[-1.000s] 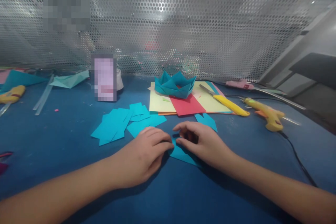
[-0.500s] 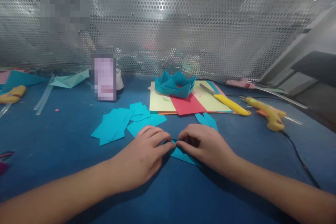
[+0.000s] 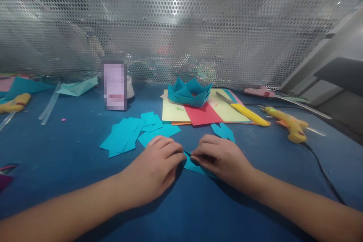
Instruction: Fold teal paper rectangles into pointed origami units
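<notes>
Both my hands work at a small folded piece of blue paper (image 3: pixel 194 165) on the table in front of me. My left hand (image 3: pixel 161 168) is closed at the paper's left end, fingers curled, its fingertips partly hidden. At the upper edge, my right hand (image 3: pixel 222 157) pinches the paper between thumb and fingers and covers its right part. Left of my left hand lies a loose pile of cut blue paper pieces (image 3: pixel 121 136). Beyond my right hand are small blue scraps (image 3: pixel 224 132). A pointed blue folded-paper ring (image 3: pixel 188 94) stands farther back.
Beneath the ring are coloured sheets (image 3: pixel 171 111) and a red paper (image 3: pixel 202 114). A yellow-handled cutter (image 3: pixel 249 114) lies across them. To the right rests a yellow glue gun (image 3: pixel 289 123) with its cord. A phone (image 3: pixel 115 87) stands behind the pile, before a perforated metal panel (image 3: pixel 176 26).
My right-hand fingers have closed more tightly together on the paper's edge. My left thumb has drawn slightly left, widening the gap between my hands. The view has shifted a little.
</notes>
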Motion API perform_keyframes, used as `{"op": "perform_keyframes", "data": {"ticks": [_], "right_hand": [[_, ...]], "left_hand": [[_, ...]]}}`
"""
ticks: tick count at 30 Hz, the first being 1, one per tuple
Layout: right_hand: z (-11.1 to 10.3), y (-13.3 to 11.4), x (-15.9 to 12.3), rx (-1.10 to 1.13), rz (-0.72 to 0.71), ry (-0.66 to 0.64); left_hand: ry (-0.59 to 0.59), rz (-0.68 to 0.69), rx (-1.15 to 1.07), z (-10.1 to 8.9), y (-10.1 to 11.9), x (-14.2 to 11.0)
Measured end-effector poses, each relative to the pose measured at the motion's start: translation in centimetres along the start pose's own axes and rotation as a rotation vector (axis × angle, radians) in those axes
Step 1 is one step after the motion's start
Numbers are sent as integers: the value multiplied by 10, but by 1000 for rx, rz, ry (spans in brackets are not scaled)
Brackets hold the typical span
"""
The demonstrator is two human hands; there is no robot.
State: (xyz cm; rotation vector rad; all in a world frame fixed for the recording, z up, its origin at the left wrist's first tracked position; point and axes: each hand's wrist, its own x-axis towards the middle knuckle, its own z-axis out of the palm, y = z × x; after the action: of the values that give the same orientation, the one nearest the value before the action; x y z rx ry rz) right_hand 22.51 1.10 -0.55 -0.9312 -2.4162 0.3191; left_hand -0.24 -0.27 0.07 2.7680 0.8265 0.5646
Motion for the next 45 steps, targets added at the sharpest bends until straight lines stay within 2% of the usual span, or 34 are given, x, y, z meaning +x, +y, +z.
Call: {"op": "perform_keyframes", "data": {"ticks": [11,18,27,32,45], "right_hand": [[-2,1,0,20,-25,4],[0,7,1,51,-119,24],[2,12,0,46,-163,-17],[1,14,0,46,-156,-41],[0,15,1,49,-187,-49]], "left_hand": [[-45,4,39,1,-2,2],[23,9,36,1,0,2],[51,46,113,3,-1,2],[19,59,106,3,-2,2],[24,47,77,3,-3,2]]}}
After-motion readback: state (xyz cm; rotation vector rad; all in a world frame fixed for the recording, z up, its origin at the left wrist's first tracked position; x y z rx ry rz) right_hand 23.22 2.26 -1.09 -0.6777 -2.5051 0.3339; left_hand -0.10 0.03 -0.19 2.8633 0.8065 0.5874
